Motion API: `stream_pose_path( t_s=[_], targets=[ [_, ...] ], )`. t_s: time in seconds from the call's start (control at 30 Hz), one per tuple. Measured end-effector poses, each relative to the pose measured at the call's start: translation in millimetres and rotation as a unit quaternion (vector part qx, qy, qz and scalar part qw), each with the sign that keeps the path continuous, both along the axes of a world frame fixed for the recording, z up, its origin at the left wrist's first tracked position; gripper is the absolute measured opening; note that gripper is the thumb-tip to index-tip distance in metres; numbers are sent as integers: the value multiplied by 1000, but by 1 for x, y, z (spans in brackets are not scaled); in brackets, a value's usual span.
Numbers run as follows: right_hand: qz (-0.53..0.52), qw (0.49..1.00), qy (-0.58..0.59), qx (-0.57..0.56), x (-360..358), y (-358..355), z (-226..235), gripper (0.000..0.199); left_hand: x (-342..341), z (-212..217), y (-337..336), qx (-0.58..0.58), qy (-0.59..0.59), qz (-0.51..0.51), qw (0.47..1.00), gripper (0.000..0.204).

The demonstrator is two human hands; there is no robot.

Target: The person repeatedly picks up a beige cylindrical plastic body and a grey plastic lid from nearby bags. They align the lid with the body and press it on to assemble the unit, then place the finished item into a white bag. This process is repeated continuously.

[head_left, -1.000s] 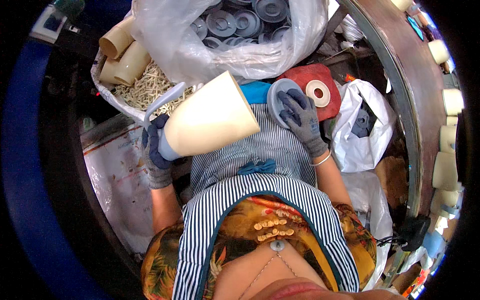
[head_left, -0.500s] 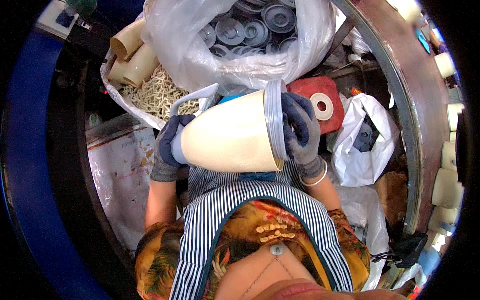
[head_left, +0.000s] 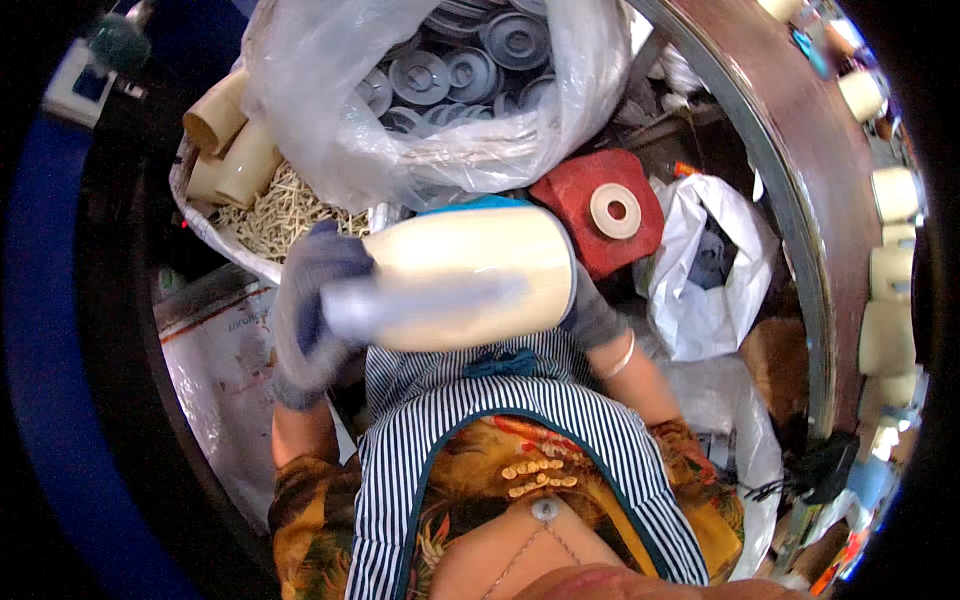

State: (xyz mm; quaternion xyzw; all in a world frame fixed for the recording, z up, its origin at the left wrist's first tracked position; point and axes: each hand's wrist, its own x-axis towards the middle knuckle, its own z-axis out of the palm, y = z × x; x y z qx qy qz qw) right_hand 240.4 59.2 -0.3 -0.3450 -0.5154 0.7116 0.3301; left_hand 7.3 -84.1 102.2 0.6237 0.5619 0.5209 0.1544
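A cream plastic jug body (head_left: 480, 250) lies sideways between my two hands, above my lap. Its grey handle (head_left: 440, 295) lies across the front, smeared by motion. My left hand (head_left: 318, 305), in a grey and navy glove, grips the grey narrow end and is blurred too. At the wide grey-rimmed end, my right hand (head_left: 597, 310) wears a matching glove and holds the jug from behind. Most of its fingers are hidden by the jug.
Ahead, a clear plastic bag (head_left: 330, 130) holds grey discs (head_left: 418, 77). A sack (head_left: 186, 200) at left contains small pale sticks (head_left: 285, 215) and cream tubes (head_left: 245, 165). At right are a red block (head_left: 565, 190) with a white ring (head_left: 615, 211), a white bag (head_left: 690, 320) and a curved metal edge (head_left: 800, 250).
The jug has rolled, bringing its handle from the far side round to the front. My left hand has shifted left and nearer, and my right hand has slipped further behind the wide end.
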Motion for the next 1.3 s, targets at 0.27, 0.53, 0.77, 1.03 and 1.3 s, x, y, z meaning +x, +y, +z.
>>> stream_pose_path(
  t_s=[0.27, 0.53, 0.77, 1.03, 1.3],
  targets=[
    [-62, 981, -169, 68, 54, 16, 35, 30, 12, 98, 13, 19, 396, -133, 908, 28],
    [-192, 748, -118, 625, 106, -2, 107, 50, 72, 118, 99, 247, 388, -86, 884, 65],
    [-492, 705, 53, 509, 286, 120, 176, 12, 74, -20, 139, 142, -6, -123, 982, 53],
    [-415, 652, -296, 561, 313, 93, 171, 67, 71, -107, 145, -21, 11, -168, 986, 48],
    [-434, 801, -406, -68, 425, -171, -116, 47, 83, -109, 143, -57, -21, -160, 985, 46]
  ],
)
